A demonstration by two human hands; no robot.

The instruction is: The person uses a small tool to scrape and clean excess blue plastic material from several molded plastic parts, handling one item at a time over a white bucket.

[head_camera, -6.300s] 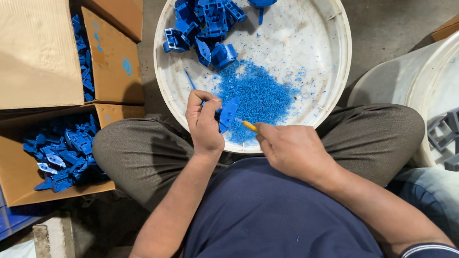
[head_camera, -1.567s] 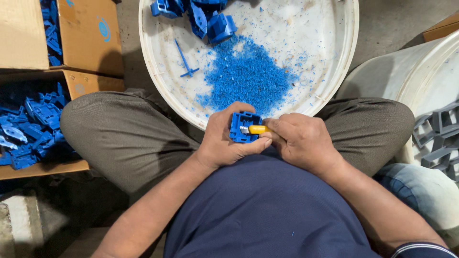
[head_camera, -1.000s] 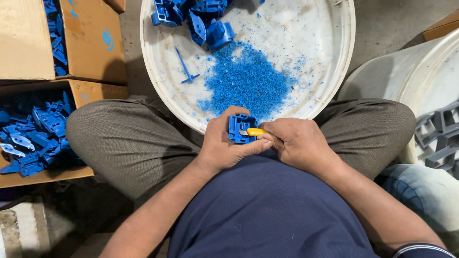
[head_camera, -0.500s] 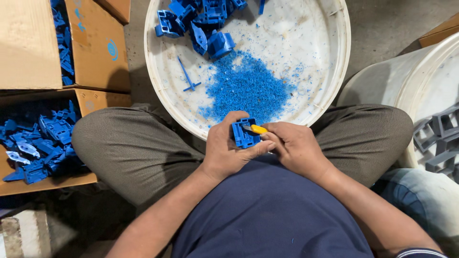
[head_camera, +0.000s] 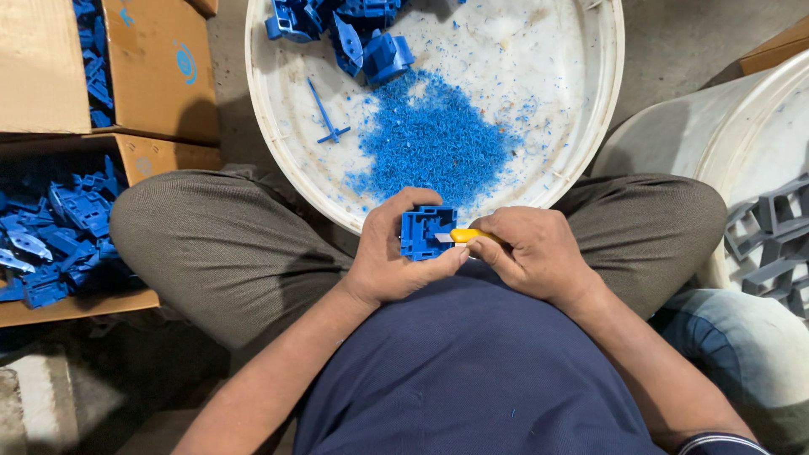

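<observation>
My left hand point(head_camera: 389, 261) grips a small blue plastic moulded part point(head_camera: 424, 231) just above my lap. My right hand point(head_camera: 535, 253) holds a yellow-handled knife point(head_camera: 463, 237), and its short blade touches the part's right side. Both hands sit at the near rim of a round white tub point(head_camera: 590, 143). Inside the tub lie a heap of blue plastic shavings point(head_camera: 434, 139), a thin blue sprue stick point(head_camera: 324, 112) and a pile of blue parts point(head_camera: 341, 25) at the far side.
An open cardboard box point(head_camera: 50, 244) of blue parts stands at my left, with another cardboard box point(head_camera: 160, 72) behind it. A white bucket point(head_camera: 742, 118) holding grey plastic parts point(head_camera: 771, 240) is at my right. My crossed legs frame the tub.
The part has stayed in my left hand while the knife worked along its edge. Both hands shifted slightly right, and the blade now rests on the part's right side.
</observation>
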